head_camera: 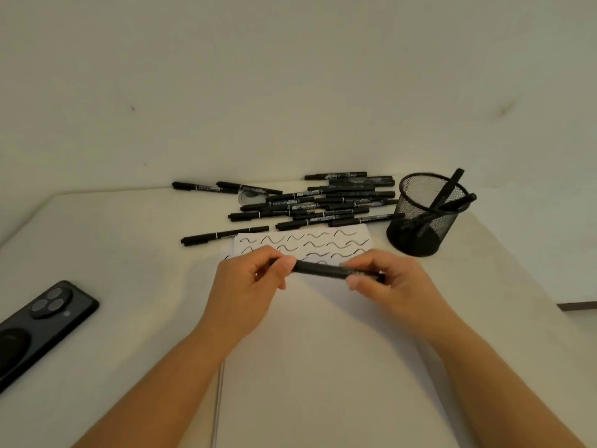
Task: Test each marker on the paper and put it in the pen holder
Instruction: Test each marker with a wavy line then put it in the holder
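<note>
A black marker (pixel 323 269) is held level above the white paper (pixel 307 350), one end pinched in my left hand (pixel 248 286), the other in my right hand (pixel 384 281). Rows of black wavy test strokes (pixel 303 242) cover the paper's far end. Beyond the paper lies a pile of several black markers (pixel 323 202), and one lone marker (pixel 224 236) rests to the paper's left. The black mesh pen holder (pixel 426 215) stands at the right with a few markers leaning inside it.
A black phone (pixel 42 324) lies face down near the table's left edge. A round grommet (pixel 250 197) shows in the table under the pile. The wall rises right behind the table. The table's right edge slopes past the holder.
</note>
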Demonstrator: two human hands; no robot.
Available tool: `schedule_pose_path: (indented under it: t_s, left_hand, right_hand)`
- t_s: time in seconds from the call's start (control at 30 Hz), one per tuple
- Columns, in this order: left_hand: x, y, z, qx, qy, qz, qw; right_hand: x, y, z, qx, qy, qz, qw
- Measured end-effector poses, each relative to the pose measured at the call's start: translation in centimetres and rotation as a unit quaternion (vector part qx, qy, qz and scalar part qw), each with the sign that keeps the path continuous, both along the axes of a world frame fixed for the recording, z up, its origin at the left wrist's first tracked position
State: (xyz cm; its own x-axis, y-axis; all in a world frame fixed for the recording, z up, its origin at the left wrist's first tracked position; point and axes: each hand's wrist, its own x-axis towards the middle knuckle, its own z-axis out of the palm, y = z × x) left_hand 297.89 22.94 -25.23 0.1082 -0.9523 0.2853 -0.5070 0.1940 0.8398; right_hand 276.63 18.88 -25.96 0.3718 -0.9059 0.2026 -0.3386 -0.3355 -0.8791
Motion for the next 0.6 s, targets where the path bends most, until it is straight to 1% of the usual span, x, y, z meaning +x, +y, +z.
schedule_pose_path:
  t_s: [0.07,0.13,0.23,0.3,0.37,0.43,0.5,0.53,0.57,0.6]
  left_hand:
    - [-0.2,0.0,0.1,-0.019,-0.023,-0.011,0.999]
    - [-0.7,-0.3,0.4,-0.041,-0.077,-0.019,0.996]
    - [-1.7,-1.1,1.5,-0.079,-0.168,-0.023,0.982]
    - [-2.5,-1.8,2.6,-0.124,-0.261,-0.026,0.957]
    - [-3.3,-2.7,4.0,-0.178,-0.315,-0.036,0.931]
    - [-3.9,-3.7,5.2,-0.217,-0.313,-0.046,0.923]
    - [-4.4,-5.0,6.3,-0.209,-0.266,-0.047,0.94]
    - [-4.5,-5.9,6.7,-0.192,-0.246,-0.041,0.949]
    - [-4.5,-7.0,7.0,-0.175,-0.25,-0.03,0.952]
    - [-4.5,-8.3,7.2,-0.155,-0.277,-0.015,0.948]
  right_hand:
    - [0.5,0.3,0.5,-0.054,0.083,0.016,0.995]
    - [1.0,0.6,1.3,-0.135,0.148,0.03,0.979]
    - [1.3,0.3,2.8,-0.213,0.199,0.046,0.956]
    - [1.1,0.0,3.8,-0.256,0.213,0.039,0.942]
    - [0.9,-0.6,4.8,-0.282,0.212,0.022,0.935]
    - [0.3,-1.4,5.9,-0.294,0.199,-0.015,0.935]
    - [-0.7,-2.3,7.1,-0.282,0.166,-0.074,0.942]
    - [-1.4,-2.9,7.8,-0.266,0.132,-0.111,0.948]
    - [-2.1,-3.5,8.5,-0.244,0.09,-0.147,0.954]
    - [-3.0,-4.1,9.1,-0.219,0.043,-0.179,0.958]
